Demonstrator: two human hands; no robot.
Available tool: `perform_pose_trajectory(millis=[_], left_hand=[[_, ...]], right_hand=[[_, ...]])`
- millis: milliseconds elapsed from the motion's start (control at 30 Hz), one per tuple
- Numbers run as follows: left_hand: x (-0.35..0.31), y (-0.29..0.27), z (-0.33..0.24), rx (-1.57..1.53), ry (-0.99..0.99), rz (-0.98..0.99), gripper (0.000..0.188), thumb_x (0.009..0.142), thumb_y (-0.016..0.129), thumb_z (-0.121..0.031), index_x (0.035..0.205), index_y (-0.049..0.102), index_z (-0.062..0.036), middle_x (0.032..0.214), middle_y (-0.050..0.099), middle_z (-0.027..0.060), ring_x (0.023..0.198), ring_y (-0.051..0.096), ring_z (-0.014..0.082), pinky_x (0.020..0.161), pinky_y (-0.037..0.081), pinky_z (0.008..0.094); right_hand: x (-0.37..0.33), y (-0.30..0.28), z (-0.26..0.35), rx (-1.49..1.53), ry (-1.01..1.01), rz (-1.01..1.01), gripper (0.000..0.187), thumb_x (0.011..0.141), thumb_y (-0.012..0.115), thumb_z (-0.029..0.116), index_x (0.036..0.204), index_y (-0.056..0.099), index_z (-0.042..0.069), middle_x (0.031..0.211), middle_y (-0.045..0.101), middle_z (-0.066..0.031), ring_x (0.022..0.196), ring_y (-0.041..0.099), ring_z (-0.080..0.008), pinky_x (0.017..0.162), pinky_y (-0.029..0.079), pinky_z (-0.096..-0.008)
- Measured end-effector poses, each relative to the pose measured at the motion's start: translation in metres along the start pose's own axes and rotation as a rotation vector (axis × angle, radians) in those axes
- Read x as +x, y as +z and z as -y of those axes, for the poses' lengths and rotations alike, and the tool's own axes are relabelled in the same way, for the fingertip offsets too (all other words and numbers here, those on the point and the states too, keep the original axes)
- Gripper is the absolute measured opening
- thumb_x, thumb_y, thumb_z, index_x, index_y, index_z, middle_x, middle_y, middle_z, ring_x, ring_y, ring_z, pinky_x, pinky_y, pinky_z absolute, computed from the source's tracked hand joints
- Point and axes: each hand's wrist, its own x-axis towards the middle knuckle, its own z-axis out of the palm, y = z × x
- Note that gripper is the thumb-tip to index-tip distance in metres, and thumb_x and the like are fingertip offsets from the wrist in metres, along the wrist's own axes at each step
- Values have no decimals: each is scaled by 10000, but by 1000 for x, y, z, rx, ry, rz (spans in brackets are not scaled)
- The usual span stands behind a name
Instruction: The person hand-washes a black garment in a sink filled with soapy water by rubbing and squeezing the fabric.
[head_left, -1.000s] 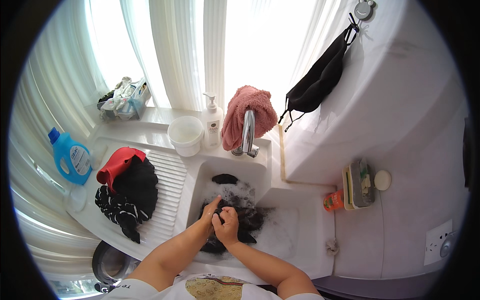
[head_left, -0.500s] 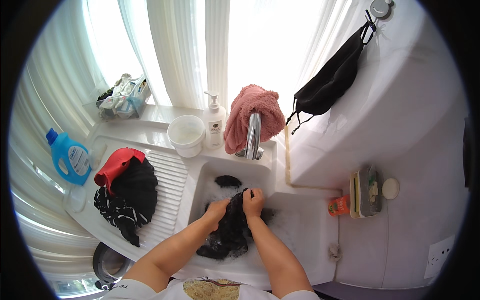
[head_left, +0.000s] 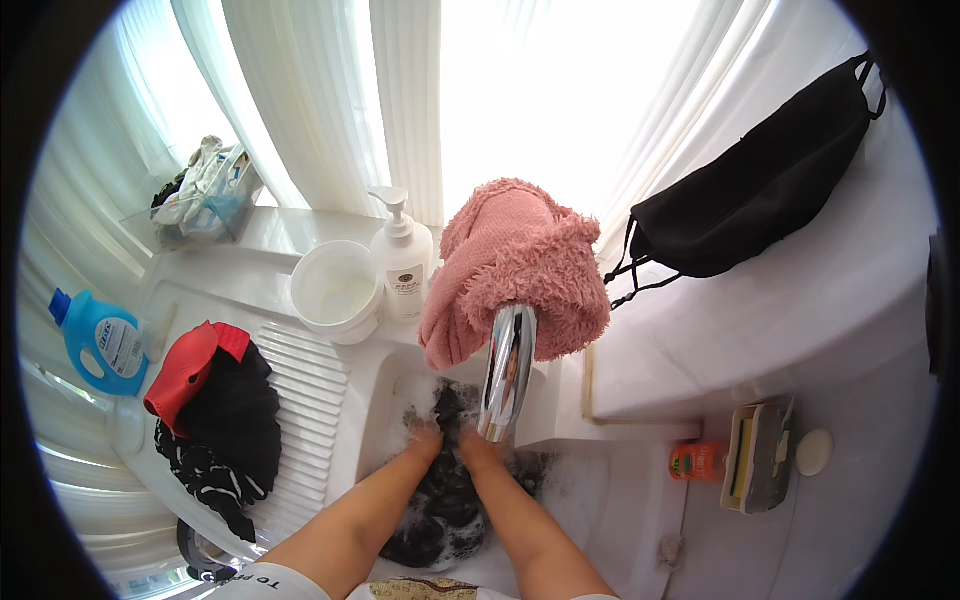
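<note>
Both my hands are down in the sudsy water of the white sink [head_left: 372, 425], against a soaked black garment [head_left: 440, 510]. My left hand [head_left: 425, 437] dips in on the garment's left, its fingers lost in foam and dark cloth. Close beside it, my right hand [head_left: 481, 450] is also at the cloth, its fingers hidden by the water and the chrome faucet [head_left: 508, 375]. Black fabric shows between the hands, beyond them and below my wrists. Whether the fingers grip it cannot be seen.
A pink fluffy towel [head_left: 520, 260] wraps the faucet above my hands. Left of the sink are a white bucket [head_left: 338, 290], a pump bottle [head_left: 403, 265], red-and-black clothes [head_left: 225, 420] on the ribbed board [head_left: 305, 400] and a blue detergent bottle [head_left: 105, 345]. A black face mask [head_left: 755, 185] hangs right.
My hands have gone from holding the black garment up at the surface to down in the foamy water, farther from me. The view has moved closer to the faucet and towel.
</note>
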Motion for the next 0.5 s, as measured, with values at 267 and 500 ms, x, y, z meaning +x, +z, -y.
perform_pose_trajectory(millis=[267,500], left_hand=[[-4,-130,-31,-727,-288,345,351,849,600,-318,1116,579,-91,1184,546,129,1012,566,251,849,472,394],[-54,-213,-59,-1710,-513,334,339,857,599,-416,967,565,-97,868,581,90,805,593,205,696,470,349]], right_hand=[[13,-72,-10,547,-159,374,254,805,652,214,700,491,47,1051,600,-205,952,578,-331,852,426,-384],[-106,-128,87,561,-552,-144,284,777,682,225,640,501,55,1262,446,-233,1146,423,-389,969,333,-441]])
